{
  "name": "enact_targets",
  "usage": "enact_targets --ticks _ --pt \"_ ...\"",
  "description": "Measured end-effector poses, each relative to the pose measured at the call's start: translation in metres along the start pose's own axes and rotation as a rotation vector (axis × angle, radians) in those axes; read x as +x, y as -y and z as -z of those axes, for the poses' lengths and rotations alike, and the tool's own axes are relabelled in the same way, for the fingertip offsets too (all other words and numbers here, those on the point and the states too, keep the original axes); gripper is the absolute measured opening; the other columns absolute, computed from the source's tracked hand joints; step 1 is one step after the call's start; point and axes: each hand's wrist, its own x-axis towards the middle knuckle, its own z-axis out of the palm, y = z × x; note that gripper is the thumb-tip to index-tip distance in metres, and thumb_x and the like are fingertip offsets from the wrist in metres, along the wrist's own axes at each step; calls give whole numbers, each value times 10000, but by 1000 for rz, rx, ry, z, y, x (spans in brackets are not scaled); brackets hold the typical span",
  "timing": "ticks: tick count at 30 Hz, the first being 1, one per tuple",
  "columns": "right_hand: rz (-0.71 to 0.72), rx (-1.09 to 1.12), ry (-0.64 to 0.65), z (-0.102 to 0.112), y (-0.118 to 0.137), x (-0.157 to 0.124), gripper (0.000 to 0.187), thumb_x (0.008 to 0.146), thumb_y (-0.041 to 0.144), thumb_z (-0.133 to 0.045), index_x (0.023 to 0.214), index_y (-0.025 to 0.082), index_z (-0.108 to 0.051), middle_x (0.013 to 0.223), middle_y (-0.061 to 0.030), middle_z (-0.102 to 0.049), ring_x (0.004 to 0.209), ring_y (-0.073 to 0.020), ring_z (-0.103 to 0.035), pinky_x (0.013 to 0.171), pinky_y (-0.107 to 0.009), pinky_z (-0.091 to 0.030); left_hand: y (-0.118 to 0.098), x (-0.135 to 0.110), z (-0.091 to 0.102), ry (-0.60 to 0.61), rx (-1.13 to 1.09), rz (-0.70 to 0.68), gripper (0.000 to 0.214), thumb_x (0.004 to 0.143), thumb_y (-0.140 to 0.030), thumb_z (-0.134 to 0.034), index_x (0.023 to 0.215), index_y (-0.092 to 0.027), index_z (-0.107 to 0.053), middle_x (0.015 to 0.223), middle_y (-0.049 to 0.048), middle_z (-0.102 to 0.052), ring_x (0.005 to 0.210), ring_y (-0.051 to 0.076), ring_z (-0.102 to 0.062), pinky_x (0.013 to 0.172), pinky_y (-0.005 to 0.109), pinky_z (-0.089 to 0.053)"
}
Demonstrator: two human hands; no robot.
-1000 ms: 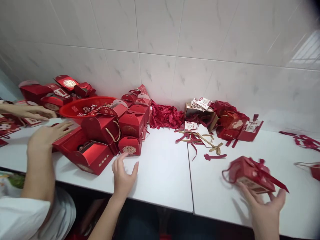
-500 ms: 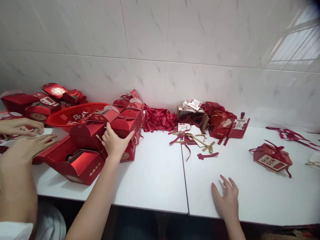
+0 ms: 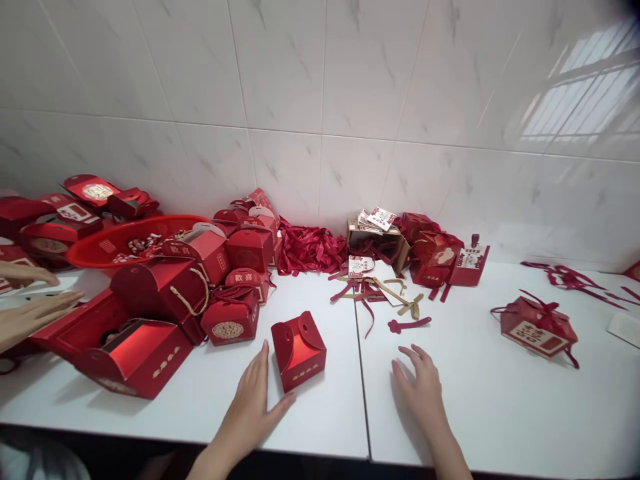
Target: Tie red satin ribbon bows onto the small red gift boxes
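A small red gift box [image 3: 303, 363] stands on the white table in front of me, its top flaps partly raised with slots in them. My left hand [image 3: 256, 400] is open just left of the box, fingers stretched and thumb spread near its lower corner; whether it touches the box I cannot tell. To the right of the table seam my right hand [image 3: 419, 385] hovers open and holds nothing, its fingers loosely curved. Behind it lies a dark red ribbon strip [image 3: 411, 325] with a knotted end. A red box tied with ribbon [image 3: 539, 327] sits further right.
Several red boxes [image 3: 230, 319] crowd the left, around a red plastic basin [image 3: 90, 250]. A co-worker's hands [image 3: 35, 317] reach in at the far left. Along the wall lie a heap of red ribbon [image 3: 313, 248], white cards [image 3: 380, 219] and more ribbons [image 3: 570, 277].
My left hand has left the stacked boxes and come right and nearer; a small red box now stands beside it. My right hand has shifted slightly left. The view has turned a little.
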Motion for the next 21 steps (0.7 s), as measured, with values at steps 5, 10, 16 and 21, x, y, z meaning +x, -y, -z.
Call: enact_targets --ticks 5,10,16,21 --pt "299 104 173 -31 65 56 316 835 308 -473 1089 189 -618 1275 -119 -513 1186 -312 -456 968 -492 -377 18 -23 -27 -58 112 15 859 854 -395 -513 1477 -240 57 1475 170 -319 1325 345 -361 1021 522 -402" --pt "368 138 312 -93 134 143 254 854 187 -516 1078 155 -632 1248 -114 -539 1160 -232 -497 1000 -383 -393 18 -24 -25 -104 177 -5 847 850 -378 -514 1480 -255 38 1442 141 -390 1293 328 -416 1003 490 -441" --pt "251 200 376 -146 171 197 325 896 330 -545 1177 166 -538 1188 -89 -562 992 -202 -590 830 -406 -511 27 -27 -30 -218 238 -46 858 830 -347 -544 1485 -257 3 1389 114 -479 1220 307 -509 932 418 -513" --pt "136 408 403 -146 179 203 333 887 319 -562 1181 165 -534 1194 -86 -557 1003 -206 -587 832 -403 -509 34 -27 -32 -260 266 -103 877 816 -302 -555 1486 -251 9 1378 106 -497 1191 295 -539 912 394 -529"
